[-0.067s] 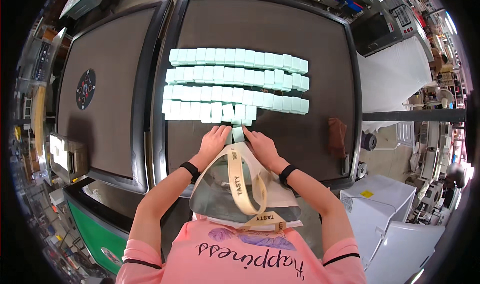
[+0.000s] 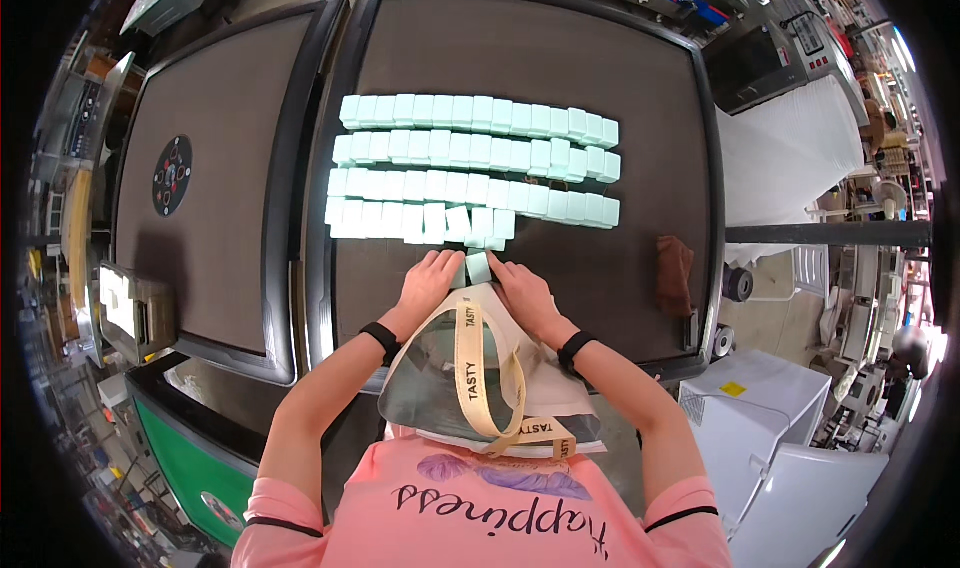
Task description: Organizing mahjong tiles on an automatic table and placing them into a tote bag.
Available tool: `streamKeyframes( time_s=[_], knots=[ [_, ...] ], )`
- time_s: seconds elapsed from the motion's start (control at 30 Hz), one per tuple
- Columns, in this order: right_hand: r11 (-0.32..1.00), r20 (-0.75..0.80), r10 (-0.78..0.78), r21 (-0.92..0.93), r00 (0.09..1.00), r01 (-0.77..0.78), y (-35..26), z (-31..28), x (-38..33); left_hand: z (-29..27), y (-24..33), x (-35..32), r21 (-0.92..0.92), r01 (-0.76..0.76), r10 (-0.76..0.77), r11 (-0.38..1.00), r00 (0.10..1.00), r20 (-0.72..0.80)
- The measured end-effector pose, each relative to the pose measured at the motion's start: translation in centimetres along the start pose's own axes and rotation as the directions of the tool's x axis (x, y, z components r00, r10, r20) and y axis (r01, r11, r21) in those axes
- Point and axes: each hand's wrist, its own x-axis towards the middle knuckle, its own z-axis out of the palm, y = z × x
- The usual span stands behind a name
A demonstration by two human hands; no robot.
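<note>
Pale green mahjong tiles (image 2: 430, 186) stand face down in several long rows on the dark table. The near row is shorter, and a few tiles (image 2: 457, 222) at its right end sit crooked. Just in front of it, my left hand (image 2: 428, 280) and my right hand (image 2: 522, 293) face each other with fingers curled. Between their fingertips are a tilted mahjong tile (image 2: 479, 267) and another one partly hidden beside my left fingers. A clear and white bag (image 2: 410, 383) with a beige printed strap (image 2: 468, 368) lies below, between my forearms.
The black raised rim (image 2: 716, 238) borders the table. A brown cloth (image 2: 674, 273) lies near its right side. A second mahjong table (image 2: 225, 188) adjoins on the left, with a metal box (image 2: 140, 313) at its near corner. White appliances (image 2: 755, 398) stand at the lower right.
The bag's strap loop has swung slightly to the left. My hands and the tiles keep nearly the same places.
</note>
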Motion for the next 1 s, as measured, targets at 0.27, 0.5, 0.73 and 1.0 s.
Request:
streamKeyframes(
  time_s=[0.27, 0.5, 0.73, 1.0],
  knots=[
    [0.995, -0.122, -0.039, 0.084, 0.992, 0.049, -1.0, -2.0, 1.6, -0.1, 0.4, 0.0, -0.014, 0.016, -0.016, 1.000, 1.000, 0.019],
    [0.994, -0.194, -0.106, 0.002, 0.975, 0.109, -0.8, -0.9, 2.8, -0.7, 0.9, 0.4, -0.063, 0.024, -0.022, 0.998, 0.999, 0.037],
    [0.993, -0.259, -0.107, 0.027, 0.960, 0.118, -1.9, 0.6, 2.5, -0.1, -1.8, 1.0, -0.161, 0.104, -0.055, 0.981, 0.958, 0.283],
    [0.997, -0.141, -0.031, -0.077, 0.990, 0.020, -2.0, 1.4, 2.7, -1.3, -0.8, 2.4, -0.102, 0.130, -0.078, 0.986, 0.909, 0.409]
  ],
)
